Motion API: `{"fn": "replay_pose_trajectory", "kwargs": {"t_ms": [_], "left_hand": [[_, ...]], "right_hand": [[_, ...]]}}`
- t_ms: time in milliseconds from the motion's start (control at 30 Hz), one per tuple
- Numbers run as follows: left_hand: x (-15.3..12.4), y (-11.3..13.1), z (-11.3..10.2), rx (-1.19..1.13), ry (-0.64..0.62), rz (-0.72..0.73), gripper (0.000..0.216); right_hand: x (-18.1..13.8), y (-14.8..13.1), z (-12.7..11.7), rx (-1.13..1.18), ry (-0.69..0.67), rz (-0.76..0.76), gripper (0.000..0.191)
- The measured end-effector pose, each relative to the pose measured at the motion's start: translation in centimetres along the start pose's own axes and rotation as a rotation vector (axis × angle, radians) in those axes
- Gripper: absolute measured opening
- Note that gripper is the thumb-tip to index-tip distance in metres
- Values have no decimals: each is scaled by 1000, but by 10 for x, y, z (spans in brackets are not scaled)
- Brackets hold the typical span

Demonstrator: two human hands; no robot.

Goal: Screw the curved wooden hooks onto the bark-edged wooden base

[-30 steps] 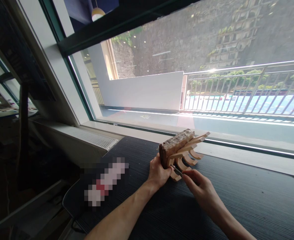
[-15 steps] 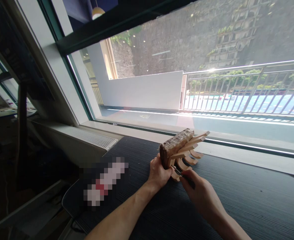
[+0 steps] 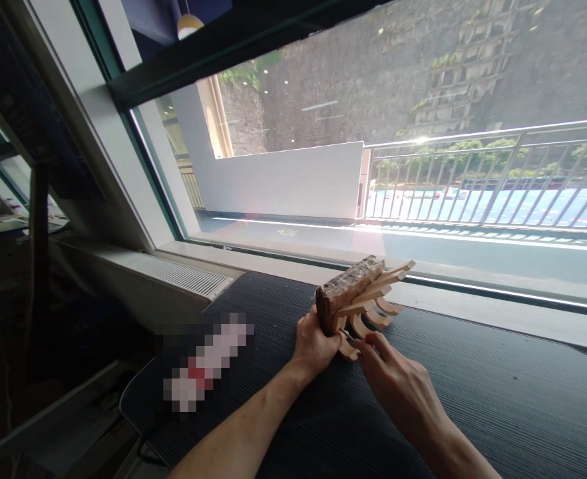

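Note:
My left hand (image 3: pixel 316 342) grips the near end of a wooden hook rack (image 3: pixel 348 293), which is tilted above the table. The rack has a rough bark-covered edge on top and several pale wooden prongs, some straight and some curved, pointing right. Close against its lowest curved prong is my right hand (image 3: pixel 398 379), its fingers pinched round a slim tool (image 3: pixel 351 340). Only a short thin length of that tool shows between the two hands; my fingers cover most of it, so its exact kind cannot be made out.
Beneath my hands lies a dark table (image 3: pixel 498 386) with a rounded left corner. A blurred-out pale and red item (image 3: pixel 208 366) rests on its left side. Beyond are a window sill (image 3: pixel 453 303), a large window and a vent grille (image 3: pixel 188 274).
My right hand has rolled over the slim tool, hiding the dark handle that showed before. My left hand and the rack keep nearly the same place; the view has shifted slightly.

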State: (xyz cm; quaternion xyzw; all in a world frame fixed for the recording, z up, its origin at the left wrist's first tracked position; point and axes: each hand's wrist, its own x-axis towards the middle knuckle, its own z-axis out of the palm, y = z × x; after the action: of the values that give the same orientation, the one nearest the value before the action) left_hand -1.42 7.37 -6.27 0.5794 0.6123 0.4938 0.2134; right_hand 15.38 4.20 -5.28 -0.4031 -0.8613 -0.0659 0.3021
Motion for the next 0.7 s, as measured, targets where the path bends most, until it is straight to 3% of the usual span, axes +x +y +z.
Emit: {"fn": "replay_pose_trajectory", "kwargs": {"t_ms": [67, 133, 200, 267, 333, 433, 533, 600, 700], "left_hand": [[0, 2, -1, 6, 0, 1, 43], [-1, 5, -2, 22, -2, 4, 43], [-1, 6, -3, 44, -8, 11, 43], [-1, 6, -2, 61, -11, 19, 42], [-2, 6, -2, 68, -13, 22, 41], [-2, 6, -1, 57, -9, 21, 40], [-3, 8, -1, 39, -1, 17, 40], [-3, 9, -2, 28, -4, 10, 40], [-4, 10, -3, 26, -16, 6, 40]], "right_hand": [[3, 2, 4, 174, 35, 111, 24], [7, 3, 7, 449, 17, 329, 20], [10, 5, 8, 724, -93, 564, 28], [12, 5, 8, 868, -190, 687, 35], [12, 5, 6, 809, -149, 635, 33], [7, 2, 2, 445, -13, 348, 22], [2, -2, 1, 198, 18, 134, 32], [3, -3, 2, 245, 31, 133, 32], [9, -2, 4, 572, -28, 396, 27]]}}
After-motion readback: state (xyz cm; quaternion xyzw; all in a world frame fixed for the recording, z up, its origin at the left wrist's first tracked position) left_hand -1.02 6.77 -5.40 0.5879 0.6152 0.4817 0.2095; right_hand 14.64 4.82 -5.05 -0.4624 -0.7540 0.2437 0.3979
